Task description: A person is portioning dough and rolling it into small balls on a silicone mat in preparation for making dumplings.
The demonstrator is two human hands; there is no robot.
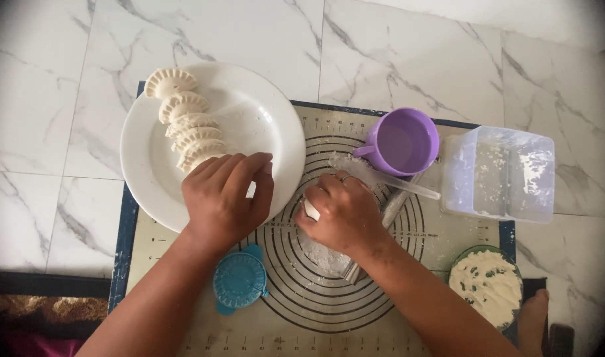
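Hands: left hand (224,197) curls over the near rim of the plate, fingers bent down at the last dumpling in the row, though the grip itself is hidden; right hand (345,213) is closed around a pale lump of dough (311,209) at the middle of the mat.
Floor: white marble tiles (38,99) with grey veins, grout lines crossing; open tile lies to the left and far side.
Mat: beige pastry mat (448,235) with a dark blue border and printed rings, dusted with flour.
Plate: white round plate (256,119) overlapping the mat's far left corner; its right half is bare.
Tub: clear plastic container (499,173), floury inside, at the mat's right edge.
Cup: purple cup (403,141), just left of the tub.
Bowl: green bowl of pale filling (489,285) at the near right corner, a bare foot (533,317) beside it.
Press: blue dumpling mould (239,280), between the forearms.
Dumplings: crimped half-moons (183,114) in an overlapping row on the plate's left.
Rolling pin: clear rod (411,188) lying behind the right hand.
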